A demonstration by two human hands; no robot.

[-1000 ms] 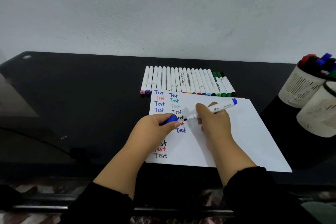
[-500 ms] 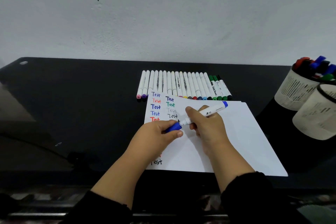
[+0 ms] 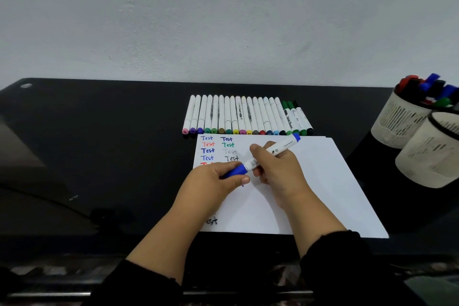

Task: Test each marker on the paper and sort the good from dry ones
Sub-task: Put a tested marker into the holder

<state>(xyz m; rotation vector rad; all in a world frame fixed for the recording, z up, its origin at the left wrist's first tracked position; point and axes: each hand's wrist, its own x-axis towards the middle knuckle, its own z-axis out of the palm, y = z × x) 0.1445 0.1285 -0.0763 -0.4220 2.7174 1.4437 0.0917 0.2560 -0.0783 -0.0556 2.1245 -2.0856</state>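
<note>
My right hand (image 3: 279,171) grips a white marker (image 3: 273,150) with a blue end, held slanted over the white paper (image 3: 310,181). My left hand (image 3: 213,184) pinches the blue cap (image 3: 236,171), which sits on the marker's tip. The paper carries two columns of the word "Test" in blue, red, green, grey and black; my left hand hides part of them. A row of several white markers (image 3: 246,115) with coloured ends lies side by side just beyond the paper.
The black table (image 3: 99,146) stands against a pale wall. At the right, a white cup (image 3: 402,117) holds several red, blue, black and green markers. A second white cup (image 3: 429,151) stands in front of it.
The cap in my left hand has come together with the marker's tip, which was bare a second ago. Both hands shifted slightly toward each other over the paper.
</note>
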